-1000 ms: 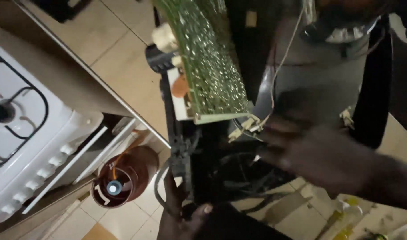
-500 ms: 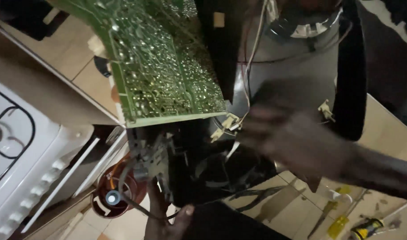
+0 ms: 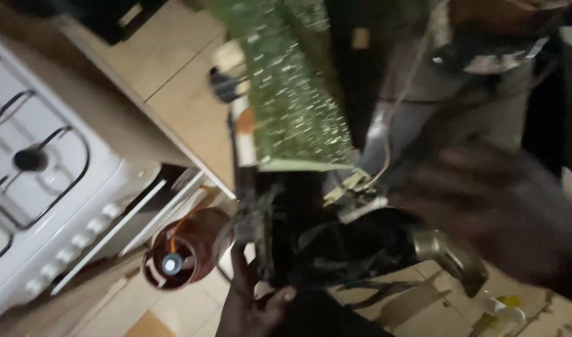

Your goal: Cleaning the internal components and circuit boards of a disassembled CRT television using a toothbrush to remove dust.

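Head view, heavy motion blur. Opened electronic chassis [image 3: 311,243] held up over tiled floor [image 3: 186,100], dark frame with tangled black cables inside. Green circuit board [image 3: 295,87] tilted up at top centre, solder side facing camera, white connectors [image 3: 351,184] and thin wires at its lower edge. Grey tube body [image 3: 461,106] right of board.

Left hand [image 3: 251,299] at bottom edge, grip closed around lower frame of chassis, thumb showing. Right hand [image 3: 504,212] blurred, just right of connectors, over tube body; grip state cannot tell.

Step in hand, as judged: steadying chassis while working near connectors. Next move likely calls for firm left hold and fine fingertip reach into wire cluster, clear of board edge.

White gas stove [image 3: 42,181] at left edge. Red-brown gas cylinder [image 3: 183,249] on floor below stove, valve on top; contents not visible. Yellow tools, blurred, at bottom right corner of floor.
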